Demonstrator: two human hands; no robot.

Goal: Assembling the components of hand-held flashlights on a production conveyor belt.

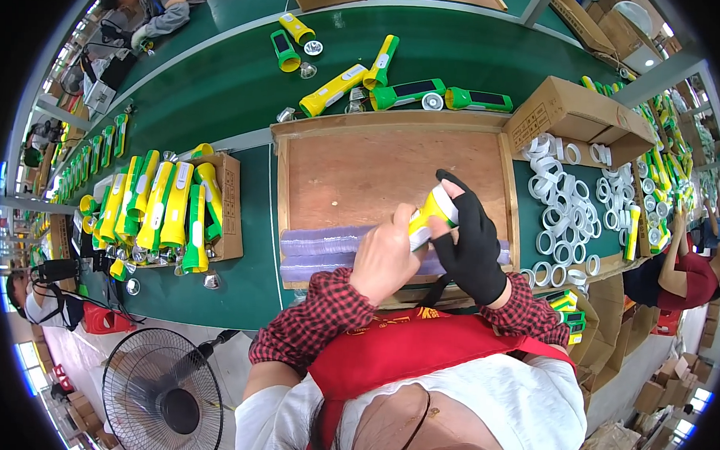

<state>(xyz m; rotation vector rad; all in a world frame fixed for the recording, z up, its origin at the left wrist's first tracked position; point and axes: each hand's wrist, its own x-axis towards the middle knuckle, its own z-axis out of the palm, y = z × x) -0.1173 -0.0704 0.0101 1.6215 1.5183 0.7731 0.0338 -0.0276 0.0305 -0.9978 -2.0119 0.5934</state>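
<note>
A yellow and white flashlight [433, 213] is held between my two hands over a shallow wooden tray [394, 167]. My left hand [386, 258], bare, is closed around its lower body. In a black glove with bare fingertips, my right hand [474, 249] grips the head end, where a white ring [447, 192] shows. My palms hide most of the body. Beneath my hands, purple padded strips [320, 246] lie along the tray's near side. Many loose white rings [562, 216] are heaped on the green table right of the tray.
A cardboard box [232, 213] of yellow and green flashlights stands at left. More flashlights [333, 89] and reflectors rest on the green belt [214, 85] beyond the tray. An open carton [570, 113] sits back right. A black fan [164, 397] stands lower left; other people work nearby.
</note>
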